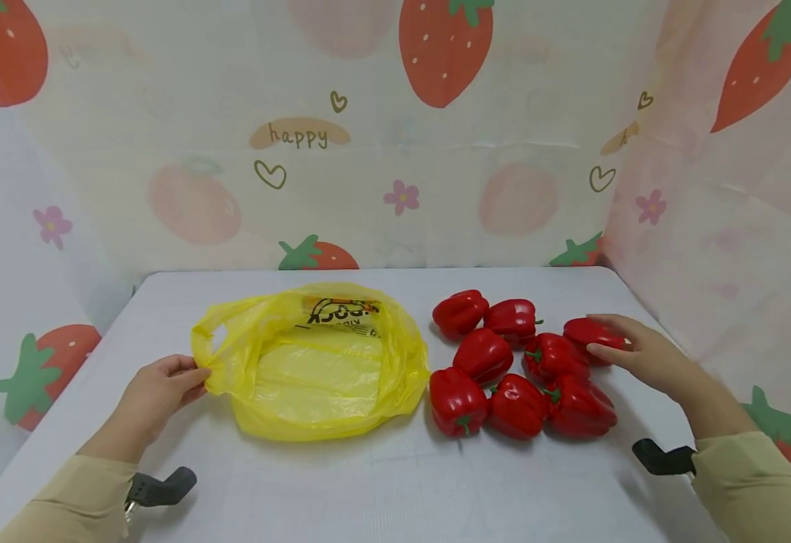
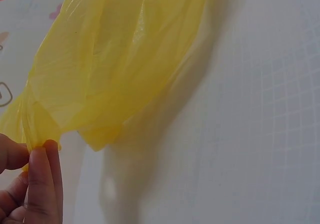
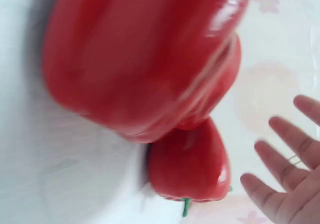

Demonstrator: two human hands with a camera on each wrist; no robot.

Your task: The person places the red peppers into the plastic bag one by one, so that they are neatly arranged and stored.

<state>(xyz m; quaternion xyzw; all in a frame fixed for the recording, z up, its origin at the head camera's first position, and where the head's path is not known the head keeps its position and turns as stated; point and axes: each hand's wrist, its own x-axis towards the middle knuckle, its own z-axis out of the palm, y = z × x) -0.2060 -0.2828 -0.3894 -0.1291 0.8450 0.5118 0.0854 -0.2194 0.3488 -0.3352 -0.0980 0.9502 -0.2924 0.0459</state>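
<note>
My left hand (image 1: 164, 385) pinches the handle edge of a yellow plastic bag (image 1: 320, 407) between thumb and fingers. In the left wrist view the fingertips (image 2: 40, 184) bunch the thin film (image 2: 115, 58). The bag's mouth gapes wide, showing dark print on its inner wall. At the right, my right hand (image 1: 653, 354) reaches over the rightmost red bell pepper (image 1: 588, 329), thumb and fingers apart on either side of it in the head view. The right wrist view has its fingers (image 3: 285, 176) straight and spread beside a pepper with a green stem (image 3: 190, 164).
Several more glossy red bell peppers (image 1: 483, 356) lie grouped between the bag and my right hand. The white table (image 1: 381, 490) meets a fabric backdrop (image 1: 395, 136) with strawberry prints behind it and at both sides.
</note>
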